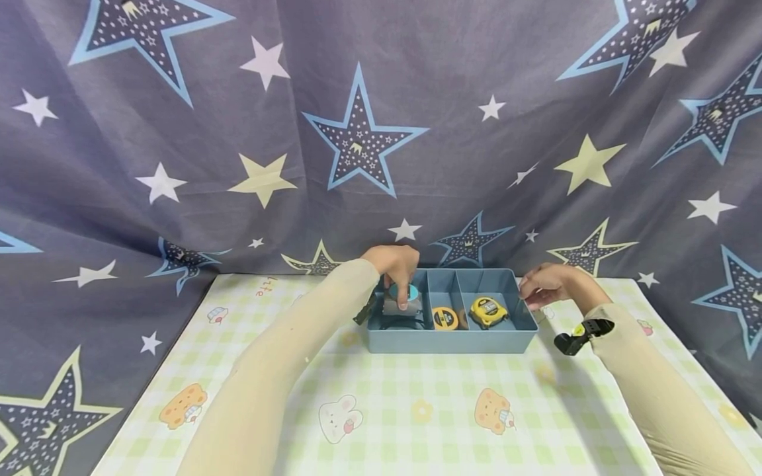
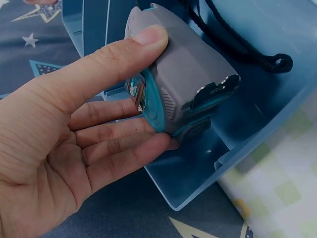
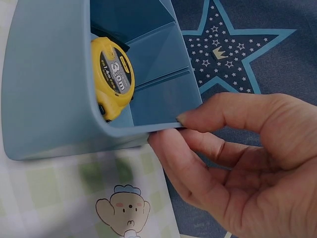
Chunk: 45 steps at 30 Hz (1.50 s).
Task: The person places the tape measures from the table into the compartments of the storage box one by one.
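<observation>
A blue-grey divided box [image 1: 452, 342] stands at the back of the table. My left hand [image 1: 400, 264] reaches into its left compartment and grips a grey-and-teal tape measure [image 2: 193, 54], thumb on top and fingers underneath. A black cord [image 2: 247, 55] lies in that compartment beside it. My right hand [image 3: 237, 158] pinches the rim of the box's right end between thumb and fingers. Inside the right compartment sits a yellow tape measure [image 3: 114, 74] with a grey label. The middle compartment holds a smaller orange-yellow tape measure [image 1: 445, 318], near the front wall.
Under the box is a table with a green-and-white checked cloth [image 1: 405, 436] printed with cartoon animals. A dark curtain [image 1: 357, 218] with stars hangs directly behind the table's back edge. Thin dividers [image 1: 461, 297] separate the box's compartments.
</observation>
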### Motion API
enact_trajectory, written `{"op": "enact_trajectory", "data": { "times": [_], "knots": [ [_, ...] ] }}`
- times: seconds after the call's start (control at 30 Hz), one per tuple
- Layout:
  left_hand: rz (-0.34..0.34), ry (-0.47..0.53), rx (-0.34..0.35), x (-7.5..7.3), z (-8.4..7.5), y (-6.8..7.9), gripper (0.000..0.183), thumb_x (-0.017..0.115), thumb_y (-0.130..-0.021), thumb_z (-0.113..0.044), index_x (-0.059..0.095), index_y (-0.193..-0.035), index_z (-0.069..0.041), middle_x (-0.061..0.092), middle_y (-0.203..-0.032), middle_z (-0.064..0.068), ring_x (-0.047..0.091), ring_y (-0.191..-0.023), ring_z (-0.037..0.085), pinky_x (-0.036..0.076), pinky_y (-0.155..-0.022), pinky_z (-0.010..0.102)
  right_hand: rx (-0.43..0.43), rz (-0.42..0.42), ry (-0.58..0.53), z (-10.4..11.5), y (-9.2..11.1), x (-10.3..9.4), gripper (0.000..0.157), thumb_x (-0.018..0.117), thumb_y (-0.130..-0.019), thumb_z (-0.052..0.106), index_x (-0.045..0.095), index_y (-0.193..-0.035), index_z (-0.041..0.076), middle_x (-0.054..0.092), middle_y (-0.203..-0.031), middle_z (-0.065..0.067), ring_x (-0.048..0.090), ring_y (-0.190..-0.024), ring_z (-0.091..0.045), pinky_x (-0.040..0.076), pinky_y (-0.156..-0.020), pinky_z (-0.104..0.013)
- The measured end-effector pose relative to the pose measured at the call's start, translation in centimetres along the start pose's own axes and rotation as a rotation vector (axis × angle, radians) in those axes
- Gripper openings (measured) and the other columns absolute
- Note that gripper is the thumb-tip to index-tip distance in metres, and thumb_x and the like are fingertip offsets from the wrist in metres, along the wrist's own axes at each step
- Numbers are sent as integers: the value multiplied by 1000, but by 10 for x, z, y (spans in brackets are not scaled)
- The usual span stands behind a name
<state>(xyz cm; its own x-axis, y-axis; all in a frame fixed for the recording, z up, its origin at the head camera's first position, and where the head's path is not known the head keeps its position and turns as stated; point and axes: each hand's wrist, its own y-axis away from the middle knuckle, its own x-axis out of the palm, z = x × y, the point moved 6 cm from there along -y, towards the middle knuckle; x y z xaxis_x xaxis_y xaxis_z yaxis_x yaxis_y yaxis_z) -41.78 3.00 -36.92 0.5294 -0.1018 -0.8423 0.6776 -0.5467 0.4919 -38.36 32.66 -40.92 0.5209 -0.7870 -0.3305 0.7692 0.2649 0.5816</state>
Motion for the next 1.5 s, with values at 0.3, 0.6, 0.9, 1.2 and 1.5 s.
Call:
{"op": "enact_trajectory", "data": {
  "times": [0.3,0.6,0.9,1.2,1.5],
  "knots": [
    [-9,-32,-3,0,-4,1,40,100,-63,-26,72,-87,-10,70,-95,2,75,-83,28,63,-76,38,31,-33,-14,5,3,1,19,62,-87,-3,60,-106,-5,61,-82,-3,63,-78,-13,60,-76,-25],
    [-23,-67,6,-3,-5,1,40,99,-63,-27,73,-87,-10,69,-93,1,75,-80,28,63,-75,38,28,-31,-4,8,4,-2,15,61,-88,-2,60,-102,-3,60,-82,-3,63,-79,-13,60,-78,-25],
    [-24,-59,9,-1,-3,0,37,100,-62,-26,71,-81,-11,67,-89,0,76,-84,30,63,-73,36,38,-31,3,7,3,-2,18,61,-88,-3,59,-106,-5,60,-82,-4,63,-79,-14,60,-76,-25],
    [-23,-67,-2,2,0,-5,39,101,-60,-26,67,-73,-14,64,-80,-3,75,-83,27,60,-62,28,33,-40,-1,5,3,1,17,61,-88,-3,59,-105,-6,60,-82,-4,64,-77,-14,60,-76,-26],
    [-23,-91,0,9,0,-7,38,100,-59,-25,65,-68,-15,62,-73,-5,73,-74,23,59,-62,28,26,-32,5,2,1,4,17,61,-89,-2,59,-106,-5,59,-83,-4,63,-77,-13,60,-75,-25]
  ]
}}
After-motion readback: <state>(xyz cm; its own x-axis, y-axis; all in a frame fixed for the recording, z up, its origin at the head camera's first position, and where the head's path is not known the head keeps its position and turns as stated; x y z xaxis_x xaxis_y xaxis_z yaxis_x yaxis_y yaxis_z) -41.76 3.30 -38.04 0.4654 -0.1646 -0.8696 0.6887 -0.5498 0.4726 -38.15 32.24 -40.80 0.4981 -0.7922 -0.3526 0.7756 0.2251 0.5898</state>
